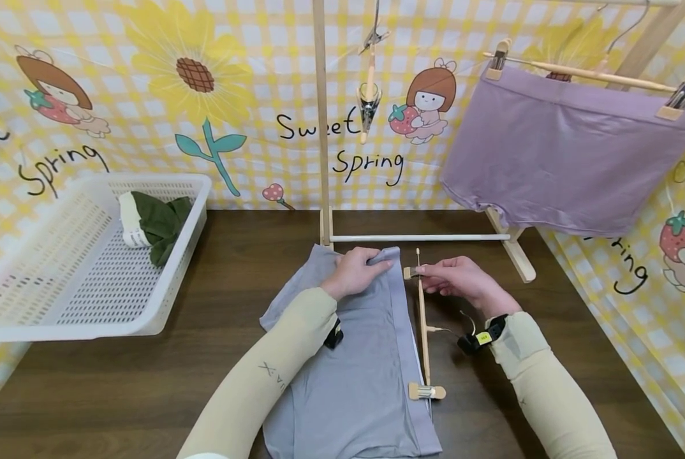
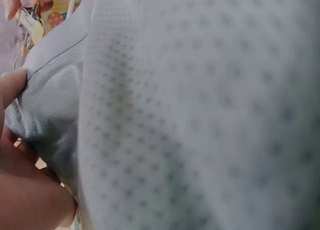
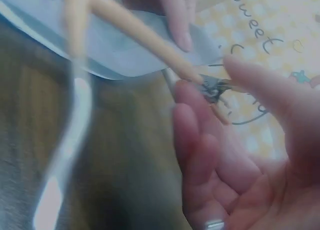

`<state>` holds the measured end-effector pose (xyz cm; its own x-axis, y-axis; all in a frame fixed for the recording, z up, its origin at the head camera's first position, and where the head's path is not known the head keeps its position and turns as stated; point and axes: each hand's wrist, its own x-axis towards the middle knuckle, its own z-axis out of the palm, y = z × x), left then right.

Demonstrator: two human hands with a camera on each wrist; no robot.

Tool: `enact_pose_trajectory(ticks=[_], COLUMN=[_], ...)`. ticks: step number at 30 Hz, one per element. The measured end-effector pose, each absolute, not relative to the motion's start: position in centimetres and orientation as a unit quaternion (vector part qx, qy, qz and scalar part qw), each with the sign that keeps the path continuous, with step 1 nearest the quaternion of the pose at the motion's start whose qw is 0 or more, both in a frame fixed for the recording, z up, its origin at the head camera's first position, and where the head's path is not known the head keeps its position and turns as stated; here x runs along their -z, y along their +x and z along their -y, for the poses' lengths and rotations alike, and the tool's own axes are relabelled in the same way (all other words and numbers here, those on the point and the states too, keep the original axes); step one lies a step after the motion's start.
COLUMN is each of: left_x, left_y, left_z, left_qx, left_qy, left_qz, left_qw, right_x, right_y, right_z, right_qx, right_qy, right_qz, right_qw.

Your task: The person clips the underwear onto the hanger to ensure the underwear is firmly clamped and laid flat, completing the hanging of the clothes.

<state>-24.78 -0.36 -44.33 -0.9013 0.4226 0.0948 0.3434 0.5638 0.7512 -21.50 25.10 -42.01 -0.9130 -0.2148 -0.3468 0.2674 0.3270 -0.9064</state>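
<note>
Grey boxer shorts (image 1: 360,357) lie on the table, their waistband (image 1: 402,319) to the right. My left hand (image 1: 356,271) pinches the waistband's far end, thumb on top of the cloth and fingers beneath in the left wrist view. Alongside the waistband is a wooden clip hanger (image 1: 423,312), its hook toward my right wrist. My right hand (image 1: 454,277) pinches the hanger's far clip (image 3: 212,88) between thumb and fingers, just right of the cloth. The near clip (image 1: 427,391) overlaps the waistband close to its near end.
A wooden rack (image 1: 322,127) stands at the back, with lilac boxer shorts (image 1: 555,146) clipped on a hanger at right. Another clip hanger (image 1: 371,83) hangs bare in the middle. At left, a white basket (image 1: 155,319) holds a dark green garment (image 1: 161,220).
</note>
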Motion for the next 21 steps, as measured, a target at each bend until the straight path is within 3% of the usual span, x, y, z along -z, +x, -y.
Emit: enact_pose_trajectory(ticks=[5, 14, 21], left_x=[44.3, 44.1, 43.9], left_y=[-24.9, -24.9, -24.8], left_z=[0.6, 0.8, 0.7], left_qx=[-0.412, -0.411, -0.427], left_qy=[0.236, 0.257, 0.258], left_qz=[-0.878, -0.869, -0.86], left_qw=[0.059, 0.093, 0.107], right_x=[42.4, 42.5, 42.7], right_y=[-21.2, -20.9, -20.9], right_z=[-24.5, -23.8, -23.7], right_qx=[0.604, 0.657, 0.655], right_qy=[0.042, -0.012, -0.025], right_qz=[-0.777, -0.748, -0.752], right_qw=[0.17, 0.089, 0.069])
